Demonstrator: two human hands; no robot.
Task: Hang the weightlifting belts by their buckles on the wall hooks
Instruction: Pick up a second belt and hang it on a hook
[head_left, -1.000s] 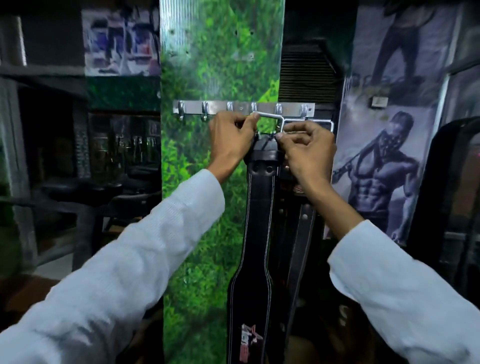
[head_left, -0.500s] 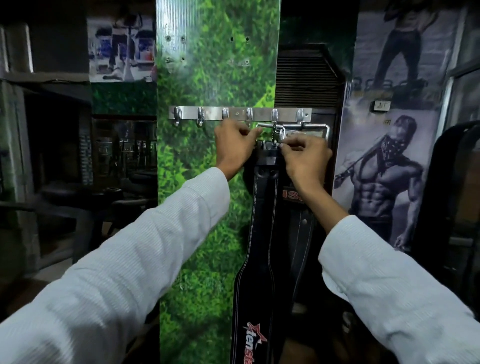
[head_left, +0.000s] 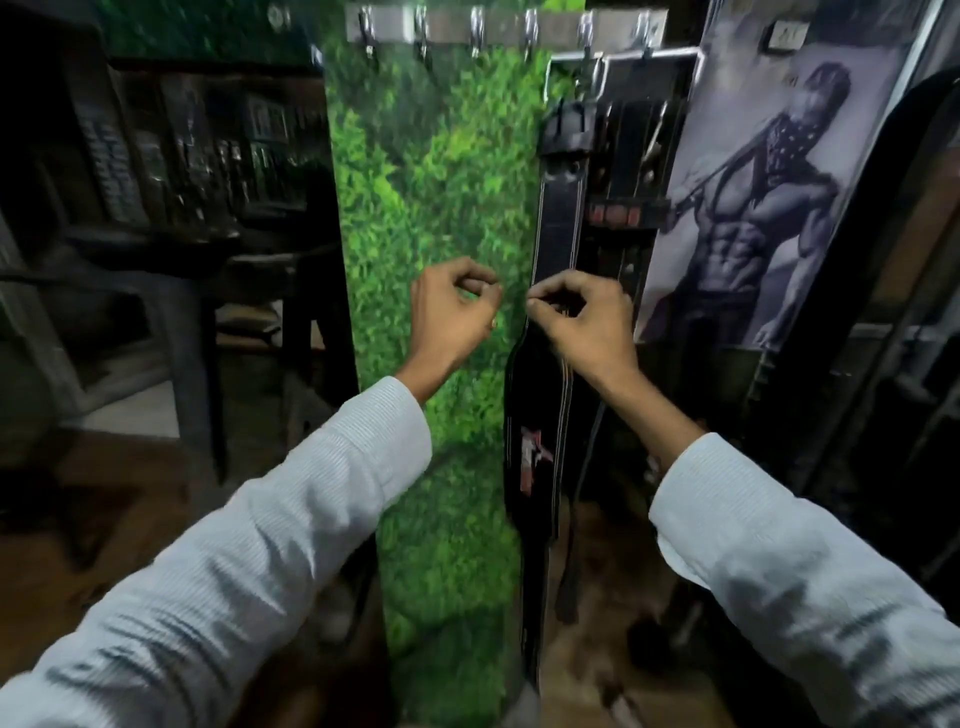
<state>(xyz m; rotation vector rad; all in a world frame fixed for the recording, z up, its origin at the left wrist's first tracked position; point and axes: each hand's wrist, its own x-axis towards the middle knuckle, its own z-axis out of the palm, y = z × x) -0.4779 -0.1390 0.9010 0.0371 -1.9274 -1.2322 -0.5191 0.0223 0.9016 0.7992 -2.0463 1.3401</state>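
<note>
A black weightlifting belt with white stitching hangs straight down from its silver buckle, which is caught on a hook of the metal hook rail at the top edge. A second dark belt with a red label hangs just right of it. My left hand hovers in front of the green panel, left of the belt, fingers curled with nothing in them. My right hand is at the same height in front of the belt's middle, fingers curled, thumb and forefinger near the belt's left edge.
The rail is fixed to a tall leaf-patterned green panel, and several hooks on its left stand bare. A bodybuilder poster covers the wall to the right. Dark benches and racks stand at the left, and a black machine frame at the right.
Both hands have let go of the buckle and dropped to the belt's mid-height. The belt now hangs on the hook by itself. My view has tilted downward.
</note>
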